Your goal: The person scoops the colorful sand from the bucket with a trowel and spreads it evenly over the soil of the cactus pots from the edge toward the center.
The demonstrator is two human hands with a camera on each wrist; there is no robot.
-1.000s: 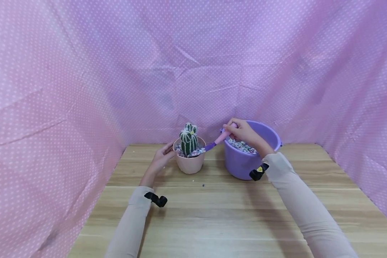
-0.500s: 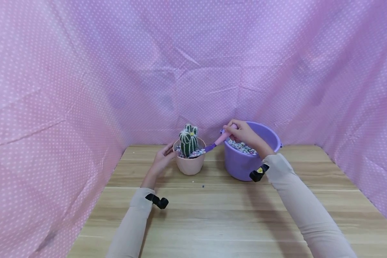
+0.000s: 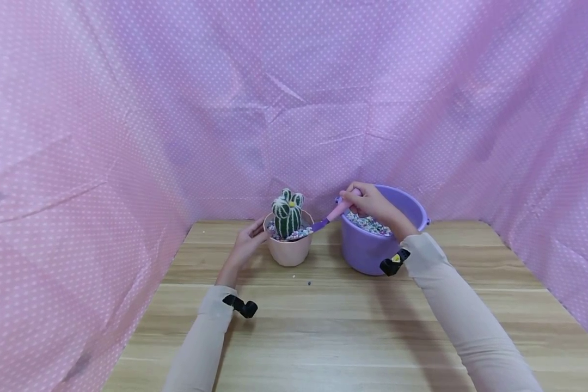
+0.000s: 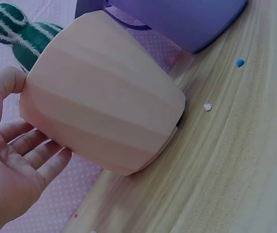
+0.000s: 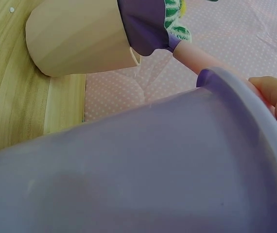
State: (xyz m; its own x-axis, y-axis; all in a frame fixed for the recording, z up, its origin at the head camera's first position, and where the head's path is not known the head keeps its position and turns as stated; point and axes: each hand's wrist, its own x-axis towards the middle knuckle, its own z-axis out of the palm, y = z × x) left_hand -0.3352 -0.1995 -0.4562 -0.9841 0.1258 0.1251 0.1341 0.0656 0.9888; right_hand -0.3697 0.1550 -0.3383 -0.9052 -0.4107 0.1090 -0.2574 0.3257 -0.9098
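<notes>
A green-and-white striped cactus (image 3: pixel 287 220) stands in a pale pink flowerpot (image 3: pixel 289 253) with coloured pebbles round its base. My left hand (image 3: pixel 247 242) rests against the pot's left side; in the left wrist view its thumb (image 4: pixel 13 80) touches the rim and its fairly straight fingers (image 4: pixel 46 155) lie along the wall. My right hand (image 3: pixel 369 202) grips the pink handle of a small purple-bladed trowel (image 3: pixel 340 208). The trowel's blade (image 5: pixel 146 24) reaches over the pot's right rim, its tip among the pebbles. The right wrist view shows only part of the right hand.
A purple bucket (image 3: pixel 365 253) holding coloured pebbles (image 3: pixel 369 223) stands right of the pot, beneath my right forearm. A white pebble (image 4: pixel 207 107) and a blue pebble (image 4: pixel 240 62) lie on the wooden table (image 3: pixel 304 332). Pink dotted cloth (image 3: pixel 313 120) hangs behind and at both sides.
Over the last second the trowel's load has settled and spread into the pot beside the cactus. The cactus leans very slightly differently. Both hands stay nearly in place.
</notes>
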